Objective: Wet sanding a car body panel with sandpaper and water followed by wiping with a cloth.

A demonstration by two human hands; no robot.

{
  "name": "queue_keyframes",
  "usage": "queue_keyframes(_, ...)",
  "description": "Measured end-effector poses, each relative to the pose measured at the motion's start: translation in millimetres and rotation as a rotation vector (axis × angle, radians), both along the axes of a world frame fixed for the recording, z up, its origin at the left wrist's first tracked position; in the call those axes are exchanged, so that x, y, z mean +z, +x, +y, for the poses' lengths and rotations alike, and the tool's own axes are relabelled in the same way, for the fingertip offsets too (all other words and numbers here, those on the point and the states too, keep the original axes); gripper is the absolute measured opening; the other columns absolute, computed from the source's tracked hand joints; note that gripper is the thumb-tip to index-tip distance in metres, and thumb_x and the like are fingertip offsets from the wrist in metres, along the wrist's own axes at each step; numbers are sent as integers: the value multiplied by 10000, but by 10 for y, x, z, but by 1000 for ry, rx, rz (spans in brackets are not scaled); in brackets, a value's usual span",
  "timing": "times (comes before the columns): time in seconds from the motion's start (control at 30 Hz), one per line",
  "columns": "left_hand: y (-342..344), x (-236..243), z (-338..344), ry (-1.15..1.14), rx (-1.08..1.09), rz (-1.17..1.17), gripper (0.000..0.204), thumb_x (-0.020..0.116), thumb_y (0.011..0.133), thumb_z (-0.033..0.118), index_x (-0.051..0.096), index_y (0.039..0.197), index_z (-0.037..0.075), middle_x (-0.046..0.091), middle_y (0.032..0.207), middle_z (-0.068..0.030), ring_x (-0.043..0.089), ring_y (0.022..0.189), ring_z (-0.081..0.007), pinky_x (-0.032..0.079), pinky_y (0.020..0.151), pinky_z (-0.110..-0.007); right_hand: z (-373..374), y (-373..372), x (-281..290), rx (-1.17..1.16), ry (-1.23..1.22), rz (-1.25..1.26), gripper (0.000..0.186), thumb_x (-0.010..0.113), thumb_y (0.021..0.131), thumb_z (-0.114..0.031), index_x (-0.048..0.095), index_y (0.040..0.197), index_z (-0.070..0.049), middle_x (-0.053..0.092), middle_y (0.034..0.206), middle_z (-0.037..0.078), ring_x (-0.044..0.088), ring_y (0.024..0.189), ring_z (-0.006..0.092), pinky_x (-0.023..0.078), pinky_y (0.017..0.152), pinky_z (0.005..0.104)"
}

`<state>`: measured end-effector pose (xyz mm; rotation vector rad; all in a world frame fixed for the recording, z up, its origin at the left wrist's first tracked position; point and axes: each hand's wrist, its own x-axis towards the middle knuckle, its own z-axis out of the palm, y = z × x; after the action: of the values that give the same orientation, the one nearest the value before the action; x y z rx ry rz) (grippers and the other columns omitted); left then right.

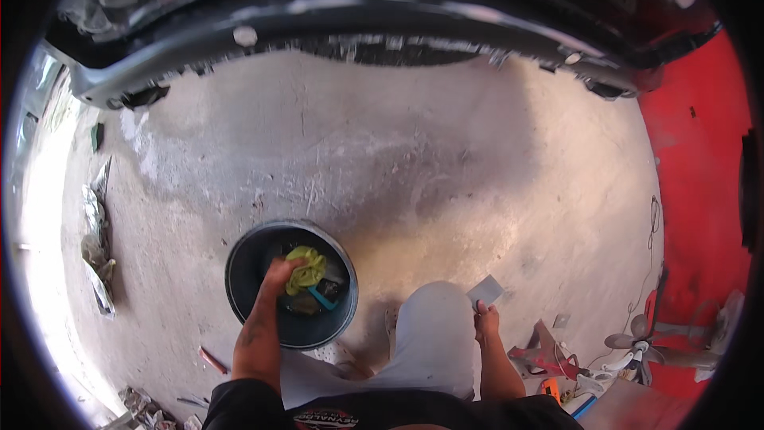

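My left hand (279, 270) reaches down into a dark round bucket (239, 302) and is closed on a crumpled yellow-green cloth (305, 271). Beside the cloth, inside the bucket, lies a blue-and-black object (325, 293), partly covered; its kind is unclear. Next to my right knee, my right hand (486, 322) pinches a flat grey sheet of sandpaper (485, 291) by its lower edge, holding it away from the bucket.
A dark car bumper (366, 20) spans the far side above the concrete floor (398, 151). A red panel (692, 159) stands at the right, with a fan (634, 340) and several tools near it. Crumpled plastic (97, 243) lies left; a red-handled tool (213, 360) lies near the bucket.
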<state>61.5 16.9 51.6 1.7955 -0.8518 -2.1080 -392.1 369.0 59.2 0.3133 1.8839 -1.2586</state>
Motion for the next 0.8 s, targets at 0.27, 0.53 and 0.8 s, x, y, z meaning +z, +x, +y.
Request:
queue_keyframes(0.27, 458, 2473, 109, -234, 359, 265, 375, 689, 860, 129, 621, 1173, -66, 703, 1030, -153, 721, 887, -272, 600, 800, -390, -877, 292, 2157, 179, -77, -53, 218, 694, 859, -101, 555, 1020, -152, 619, 923, 15, 599, 752, 203, 478, 653, 380)
queue_keyframes(0.53, 616, 6322, -1002, -1003, 171, 10, 545, 726, 813, 175, 519, 1282, -8, 646, 1079, -130, 655, 926, -200, 565, 795, -328, -192, 284, 3522, 38, -142, -31, 286, 641, 924, -144, 495, 1169, -133, 602, 978, 50, 593, 750, 228, 500, 653, 390)
queue_keyframes(0.8, -501, 9529, -2234, -1731, 128, -259, 548, 669, 955, 346, 505, 1312, -36, 675, 1078, -152, 682, 977, -219, 556, 832, -349, 767, 187, 4214, -324, 89, 35, 325, 618, 939, -140, 462, 1223, -124, 584, 917, 80, 592, 664, 229, 490, 506, 341)
